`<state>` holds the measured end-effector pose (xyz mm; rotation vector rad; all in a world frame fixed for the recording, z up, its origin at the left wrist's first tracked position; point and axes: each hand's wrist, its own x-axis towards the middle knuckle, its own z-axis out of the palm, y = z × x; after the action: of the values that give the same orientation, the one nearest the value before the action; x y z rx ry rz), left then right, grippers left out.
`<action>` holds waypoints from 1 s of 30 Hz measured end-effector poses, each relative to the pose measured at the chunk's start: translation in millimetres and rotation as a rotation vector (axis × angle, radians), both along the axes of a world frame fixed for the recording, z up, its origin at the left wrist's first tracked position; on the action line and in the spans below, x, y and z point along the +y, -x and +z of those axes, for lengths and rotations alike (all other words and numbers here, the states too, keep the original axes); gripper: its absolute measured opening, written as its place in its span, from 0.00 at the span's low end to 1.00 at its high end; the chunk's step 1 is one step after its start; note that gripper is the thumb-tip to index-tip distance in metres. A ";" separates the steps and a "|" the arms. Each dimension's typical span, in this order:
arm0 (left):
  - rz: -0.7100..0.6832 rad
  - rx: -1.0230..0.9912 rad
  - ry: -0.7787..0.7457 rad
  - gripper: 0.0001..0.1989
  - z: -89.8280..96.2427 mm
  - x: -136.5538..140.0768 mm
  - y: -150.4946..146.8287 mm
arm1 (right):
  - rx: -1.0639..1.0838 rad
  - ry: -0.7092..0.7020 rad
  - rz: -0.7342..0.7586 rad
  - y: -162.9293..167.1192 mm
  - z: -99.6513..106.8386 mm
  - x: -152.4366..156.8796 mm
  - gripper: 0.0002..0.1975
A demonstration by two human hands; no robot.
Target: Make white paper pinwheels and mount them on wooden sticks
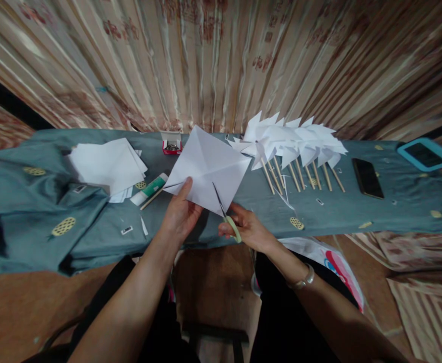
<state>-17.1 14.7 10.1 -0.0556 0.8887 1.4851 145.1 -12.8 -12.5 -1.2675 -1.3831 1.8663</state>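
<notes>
White paper [201,161] sits mid-scene above the cloth [341,217], its near left edge pinched by the left hand [183,214], while the right hand [245,225] grips scissors [233,228] at the paper's near corner, one blade showing over it. Pinwheels [292,138] lie to the far right; loose sheets [105,164] and a green tube [152,188] lie left.
</notes>
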 end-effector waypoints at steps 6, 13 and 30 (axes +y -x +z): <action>0.077 -0.011 0.014 0.12 9.6 4.3 13.0 | -0.042 0.024 0.161 -24.5 0.0 -1.4 0.32; 0.074 0.064 -0.001 0.13 7.0 2.9 28.5 | -0.050 0.032 0.245 -72.0 17.9 11.4 0.29; -0.406 0.432 -0.051 0.12 -20.3 -18.1 12.9 | -0.051 -0.237 -0.248 -55.6 17.7 20.3 0.27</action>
<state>-30.0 -3.4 -10.2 0.4744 1.1283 1.1504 200.7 7.5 5.3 -1.3057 -1.3582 1.4679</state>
